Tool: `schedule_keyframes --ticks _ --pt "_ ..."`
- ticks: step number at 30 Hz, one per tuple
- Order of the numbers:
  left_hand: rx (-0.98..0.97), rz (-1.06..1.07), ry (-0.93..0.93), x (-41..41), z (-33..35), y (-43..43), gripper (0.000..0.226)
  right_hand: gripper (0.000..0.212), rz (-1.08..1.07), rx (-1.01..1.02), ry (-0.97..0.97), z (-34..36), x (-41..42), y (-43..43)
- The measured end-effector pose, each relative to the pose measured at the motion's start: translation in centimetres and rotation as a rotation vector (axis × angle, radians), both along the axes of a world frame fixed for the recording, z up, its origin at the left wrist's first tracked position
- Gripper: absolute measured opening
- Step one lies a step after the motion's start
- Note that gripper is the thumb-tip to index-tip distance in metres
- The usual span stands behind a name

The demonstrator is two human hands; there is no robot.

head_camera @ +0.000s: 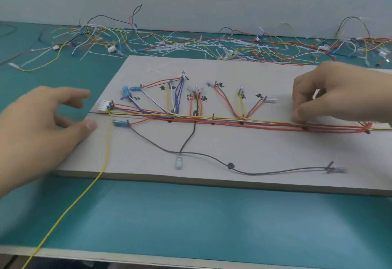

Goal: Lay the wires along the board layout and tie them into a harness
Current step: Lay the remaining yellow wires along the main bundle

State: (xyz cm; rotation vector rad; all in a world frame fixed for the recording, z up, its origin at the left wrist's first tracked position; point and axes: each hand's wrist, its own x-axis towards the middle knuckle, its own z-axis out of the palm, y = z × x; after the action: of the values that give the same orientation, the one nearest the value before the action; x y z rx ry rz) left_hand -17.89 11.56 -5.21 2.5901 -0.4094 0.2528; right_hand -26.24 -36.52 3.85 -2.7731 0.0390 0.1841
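A pale layout board (244,158) lies on the green table, marked with black labels and pegs. A bundle of red, yellow and white wires (233,121) runs along its main line, with branches fanning up to blue and white connectors. A long yellow wire (107,154) leaves the white connector (104,106) at the left and trails off the board toward the table's front edge. A grey wire (212,158) loops across the lower board. My left hand (40,129) hovers open at the board's left edge. My right hand (337,92) has its fingers curled down, pressing the bundle near a peg.
Loose wires, connectors and white cable ties (169,44) are heaped along the back of the table against the wall. More tangled wires (350,44) lie at the back right. The table's front edge (148,258) runs below the board.
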Motion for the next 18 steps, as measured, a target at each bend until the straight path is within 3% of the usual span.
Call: schedule_keyframes --ticks 3,6,11,18 --pt "-0.028 -0.07 -0.003 -2.3 1.1 -0.7 0.076 0.003 -0.022 0.011 -0.041 -0.2 0.1 0.2" --pt "-0.013 -0.256 0.032 -4.5 2.3 -2.4 0.053 0.003 -0.027 0.011 -0.08 -0.5 0.4 0.3" --pt "0.006 -0.479 -0.072 -4.8 2.2 -4.0 0.019 0.001 0.001 0.035 -0.117 -1.1 0.5 0.9" --pt "0.152 -0.529 -0.044 -2.6 1.1 -3.6 0.01 0.016 0.014 0.055 -0.171 -1.1 0.6 1.2"
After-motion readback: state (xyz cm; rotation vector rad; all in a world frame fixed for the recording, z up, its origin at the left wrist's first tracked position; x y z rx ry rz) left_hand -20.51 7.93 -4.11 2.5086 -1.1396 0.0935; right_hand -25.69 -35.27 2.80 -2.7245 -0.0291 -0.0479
